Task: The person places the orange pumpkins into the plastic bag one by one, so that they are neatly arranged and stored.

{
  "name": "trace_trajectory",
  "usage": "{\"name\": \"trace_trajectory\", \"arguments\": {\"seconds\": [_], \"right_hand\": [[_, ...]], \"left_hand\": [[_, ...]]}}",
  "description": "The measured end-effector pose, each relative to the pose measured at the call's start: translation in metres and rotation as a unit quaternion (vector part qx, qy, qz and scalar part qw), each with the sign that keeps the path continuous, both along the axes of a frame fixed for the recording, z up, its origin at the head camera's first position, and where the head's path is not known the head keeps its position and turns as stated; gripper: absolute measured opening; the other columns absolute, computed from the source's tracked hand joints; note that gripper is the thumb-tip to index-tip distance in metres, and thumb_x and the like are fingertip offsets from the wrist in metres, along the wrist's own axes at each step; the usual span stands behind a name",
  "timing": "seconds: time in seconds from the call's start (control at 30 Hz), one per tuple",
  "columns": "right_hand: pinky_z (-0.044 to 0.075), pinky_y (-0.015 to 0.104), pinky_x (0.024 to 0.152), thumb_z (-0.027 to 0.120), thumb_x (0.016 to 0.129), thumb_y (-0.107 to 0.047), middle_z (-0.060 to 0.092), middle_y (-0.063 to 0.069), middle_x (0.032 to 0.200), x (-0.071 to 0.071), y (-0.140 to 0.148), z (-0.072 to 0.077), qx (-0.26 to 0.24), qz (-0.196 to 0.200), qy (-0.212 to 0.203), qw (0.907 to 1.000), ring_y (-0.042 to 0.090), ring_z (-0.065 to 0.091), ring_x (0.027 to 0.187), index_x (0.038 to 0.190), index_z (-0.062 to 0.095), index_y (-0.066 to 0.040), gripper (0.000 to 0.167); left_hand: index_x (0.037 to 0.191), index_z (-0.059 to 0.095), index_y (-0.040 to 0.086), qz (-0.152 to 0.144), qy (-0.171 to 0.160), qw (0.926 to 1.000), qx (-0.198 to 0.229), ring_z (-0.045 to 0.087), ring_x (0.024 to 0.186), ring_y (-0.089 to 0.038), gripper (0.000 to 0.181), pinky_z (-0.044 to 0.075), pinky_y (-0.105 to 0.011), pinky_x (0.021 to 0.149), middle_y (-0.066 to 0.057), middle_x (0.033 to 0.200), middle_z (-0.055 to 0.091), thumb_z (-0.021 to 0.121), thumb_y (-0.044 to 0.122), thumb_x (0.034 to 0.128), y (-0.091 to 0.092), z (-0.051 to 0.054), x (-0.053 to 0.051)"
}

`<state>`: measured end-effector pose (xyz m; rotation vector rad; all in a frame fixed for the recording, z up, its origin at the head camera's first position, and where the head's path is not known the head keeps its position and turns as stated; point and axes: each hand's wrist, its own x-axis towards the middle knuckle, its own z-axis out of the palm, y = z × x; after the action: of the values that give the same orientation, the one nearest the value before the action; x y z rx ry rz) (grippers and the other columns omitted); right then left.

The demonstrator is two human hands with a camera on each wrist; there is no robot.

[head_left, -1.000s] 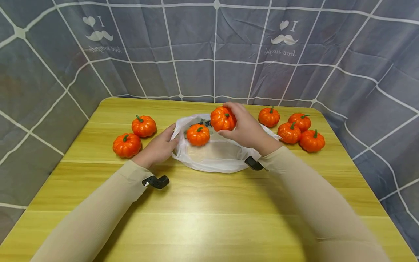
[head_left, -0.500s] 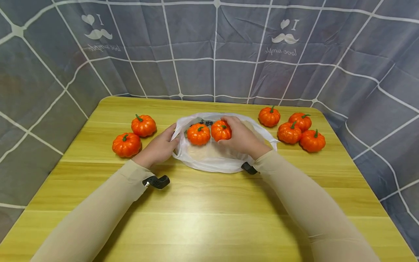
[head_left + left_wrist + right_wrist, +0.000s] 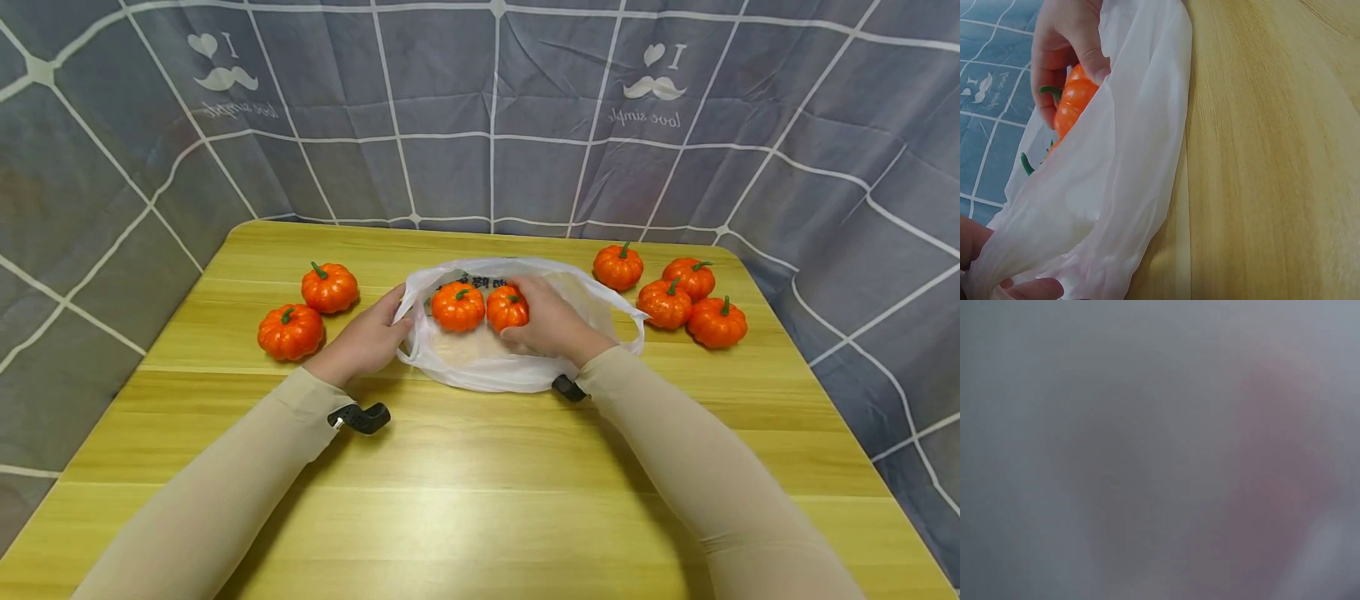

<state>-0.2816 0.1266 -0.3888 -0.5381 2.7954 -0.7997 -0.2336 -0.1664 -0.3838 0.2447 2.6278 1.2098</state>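
A white plastic bag (image 3: 487,379) lies on the table with its mouth spread open. My left hand (image 3: 370,337) pinches the bag's left rim; its fingertips (image 3: 1035,289) show at the bottom of the left wrist view. Inside the mouth, my right hand (image 3: 555,321) holds a small orange pumpkin (image 3: 507,308) with a green stem, thumb in front and fingers behind. Another pumpkin (image 3: 457,307) sits just left of it in the bag. In the left wrist view, bag plastic partly covers the held pumpkin (image 3: 1074,100). Only grey and reddish blur shows in the right wrist view.
Two pumpkins (image 3: 291,332) stand left of the left hand on the wooden table (image 3: 465,500). Several more pumpkins (image 3: 716,322) are grouped at the back right, close to the bag's right handle (image 3: 639,329). A grey checked curtain (image 3: 442,179) hangs behind and along both sides.
My right hand has lowered the pumpkin into the bag, beside the other one. The bag's right handle has slipped free of the right wrist. My left hand has stayed put.
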Motion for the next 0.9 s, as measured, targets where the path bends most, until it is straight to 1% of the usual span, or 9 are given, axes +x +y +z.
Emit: {"name": "trace_trajectory", "arguments": {"seconds": [0.17, 0.33, 0.47, 0.63, 0.9], "right_hand": [[0.032, 0.052, 0.127, 0.082, 0.091, -0.027, 0.036, 0.016, 0.166, 0.001, 0.0015, -0.0057, 0.019, 0.003, -0.001, 0.9998, 0.035, 0.037, 0.152, 0.163, 0.032, -0.008, 0.089], [0.033, 0.052, 0.127, 0.082, 0.092, -0.027, 0.036, 0.017, 0.166, 0.002, 0.0005, -0.0045, 0.018, 0.006, 0.0, 0.9998, 0.035, 0.038, 0.152, 0.163, 0.032, -0.007, 0.089], [0.032, 0.051, 0.127, 0.08, 0.093, -0.027, 0.035, 0.017, 0.166, 0.0018, -0.0005, -0.0036, 0.02, 0.007, -0.003, 0.9998, 0.035, 0.038, 0.152, 0.164, 0.031, -0.007, 0.089], [0.032, 0.051, 0.127, 0.078, 0.095, -0.03, 0.033, 0.018, 0.167, 0.0005, -0.0005, -0.0054, 0.029, 0.006, -0.002, 0.9996, 0.035, 0.036, 0.153, 0.165, 0.028, -0.008, 0.089], [0.035, 0.054, 0.125, 0.077, 0.096, -0.038, 0.03, 0.018, 0.168, 0.0, -0.0001, -0.0063, 0.04, 0.0, -0.012, 0.9991, 0.036, 0.037, 0.151, 0.168, 0.023, -0.012, 0.094]], "left_hand": [[0.171, 0.014, 0.023, 0.0, -0.002, 1.0, 0.002, 0.035, 0.155, -0.039, 0.065, 0.022, -0.06, 0.129, -0.014, 0.17, 0.035, 0.043, 0.022, 0.1125, 0.0006, 0.001, 0.0014], [0.171, 0.014, 0.023, 0.002, -0.006, 1.0, 0.004, 0.034, 0.156, -0.038, 0.066, 0.021, -0.06, 0.129, -0.013, 0.171, 0.033, 0.043, 0.022, 0.1124, 0.0008, 0.0013, 0.0019], [0.171, 0.014, 0.024, 0.001, -0.009, 0.9999, 0.004, 0.037, 0.153, -0.038, 0.066, 0.022, -0.061, 0.129, -0.013, 0.17, 0.034, 0.044, 0.022, 0.1122, 0.0011, 0.0015, 0.0021], [0.171, 0.014, 0.024, 0.001, -0.011, 0.9999, 0.001, 0.038, 0.152, -0.037, 0.066, 0.023, -0.062, 0.128, -0.012, 0.17, 0.034, 0.044, 0.023, 0.1123, 0.0006, 0.0017, 0.0022], [0.171, 0.015, 0.023, -0.006, -0.005, 1.0, -0.001, 0.038, 0.152, -0.039, 0.066, 0.023, -0.061, 0.128, -0.014, 0.17, 0.035, 0.044, 0.023, 0.1121, -0.0002, 0.0008, 0.0009]]}}
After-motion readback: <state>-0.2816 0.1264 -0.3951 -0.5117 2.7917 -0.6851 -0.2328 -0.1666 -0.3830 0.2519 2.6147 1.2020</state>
